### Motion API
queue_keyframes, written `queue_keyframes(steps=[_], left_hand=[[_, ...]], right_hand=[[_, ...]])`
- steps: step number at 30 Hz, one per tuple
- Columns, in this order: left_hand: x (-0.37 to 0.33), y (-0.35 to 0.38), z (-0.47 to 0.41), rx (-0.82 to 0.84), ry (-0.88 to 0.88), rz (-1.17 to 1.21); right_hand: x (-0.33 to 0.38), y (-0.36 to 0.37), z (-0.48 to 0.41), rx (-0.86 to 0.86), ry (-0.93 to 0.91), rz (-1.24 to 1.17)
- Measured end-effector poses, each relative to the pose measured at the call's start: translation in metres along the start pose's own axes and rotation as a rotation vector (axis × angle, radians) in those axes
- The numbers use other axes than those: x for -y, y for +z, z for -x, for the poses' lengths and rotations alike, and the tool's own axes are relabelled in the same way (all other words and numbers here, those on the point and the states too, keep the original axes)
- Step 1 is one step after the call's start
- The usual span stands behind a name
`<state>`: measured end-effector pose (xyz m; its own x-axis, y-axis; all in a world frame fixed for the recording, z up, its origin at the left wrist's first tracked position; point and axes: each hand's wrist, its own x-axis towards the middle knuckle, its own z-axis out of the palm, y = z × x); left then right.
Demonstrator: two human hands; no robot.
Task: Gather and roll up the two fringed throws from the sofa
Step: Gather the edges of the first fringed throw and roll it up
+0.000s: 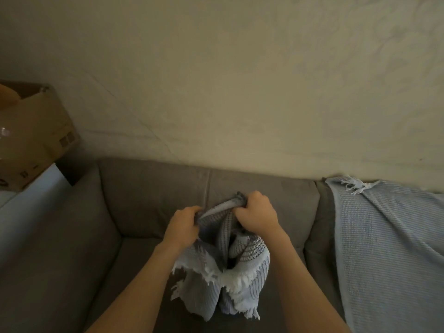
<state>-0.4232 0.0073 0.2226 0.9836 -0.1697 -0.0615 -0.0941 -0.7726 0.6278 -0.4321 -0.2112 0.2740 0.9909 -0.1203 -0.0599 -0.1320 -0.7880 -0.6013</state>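
A pale blue-grey fringed throw (228,282) with dark stripes hangs bunched in front of me, over the seat of the grey sofa (149,198). My left hand (183,223) and my right hand (255,216) both grip its gathered top edge, close together, knuckles up. White fringe dangles from its lower folds. A second light blue fringed throw (384,248) lies spread flat over the sofa's right backrest and seat, with a tuft of fringe at its top corner. Neither hand touches it.
A cardboard box (33,138) stands on a white surface (31,195) beyond the sofa's left arm. A cream wall (240,80) rises behind the backrest. Bare grey seat cushion shows to the left of the held throw.
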Motion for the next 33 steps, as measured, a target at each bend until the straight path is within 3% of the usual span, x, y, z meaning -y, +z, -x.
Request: queue_keyframes(steps=[3,10,16,22,26,30,33], left_hand=[[0.008,0.001,0.0,-0.112,-0.068,0.094],[0.007,0.0,-0.003,-0.086,-0.113,0.215],[0.018,0.005,-0.005,0.007,-0.084,0.187],[-0.002,0.001,-0.002,0.154,-0.034,0.381],[-0.037,-0.023,-0.001,0.259,-0.059,0.543],[-0.056,-0.04,-0.004,0.239,-0.106,0.658],[-0.054,-0.033,-0.004,0.126,-0.179,0.688]], right_hand=[[-0.007,-0.007,0.0,-0.089,0.058,-0.116],[-0.019,-0.013,-0.004,-0.254,0.185,-0.378],[-0.01,-0.023,0.001,-0.311,0.166,-0.65],[-0.002,-0.033,-0.008,-0.523,0.294,-0.913],[0.001,-0.036,-0.028,-0.612,0.249,-0.737],[-0.008,-0.035,-0.045,-0.224,0.229,-0.239],[-0.014,-0.03,-0.037,-0.234,0.232,-0.196]])
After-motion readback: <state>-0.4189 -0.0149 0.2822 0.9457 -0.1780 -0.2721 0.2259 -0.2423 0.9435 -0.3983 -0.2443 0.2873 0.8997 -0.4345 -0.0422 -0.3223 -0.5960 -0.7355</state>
